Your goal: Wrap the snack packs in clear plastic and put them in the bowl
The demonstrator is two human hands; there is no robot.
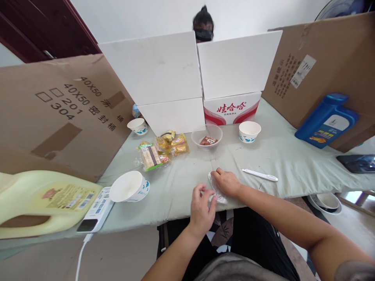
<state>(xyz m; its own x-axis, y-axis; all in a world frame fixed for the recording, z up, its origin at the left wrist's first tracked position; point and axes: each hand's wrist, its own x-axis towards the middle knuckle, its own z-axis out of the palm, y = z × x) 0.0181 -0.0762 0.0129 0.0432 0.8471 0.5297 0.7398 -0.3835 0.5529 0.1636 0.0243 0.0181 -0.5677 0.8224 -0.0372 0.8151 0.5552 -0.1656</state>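
Note:
A crumpled clear plastic bag [220, 198] lies at the table's front edge, between my two hands. My right hand [225, 181] is closed over its upper end, fingers bent down onto the film. At the bag's left side, my left hand [202, 207] has curled fingers, with thumb and forefinger drawn together on the plastic. What the bag contains, if anything, cannot be made out. Just beyond stands a clear plastic bowl [218, 132] holding a brown packet [208, 141]. Several wrapped snacks [172, 144] are piled left of that bowl.
A white utility knife [260, 175] lies right of my hands. Paper bowls stand at left [137, 191], back left [137, 127] and right [249, 132]. A yellow jug [67, 187], power strip [98, 208], blue bottle [326, 121] and phone [357, 163] flank them. White boxes [158, 70] wall the back; a person sits behind.

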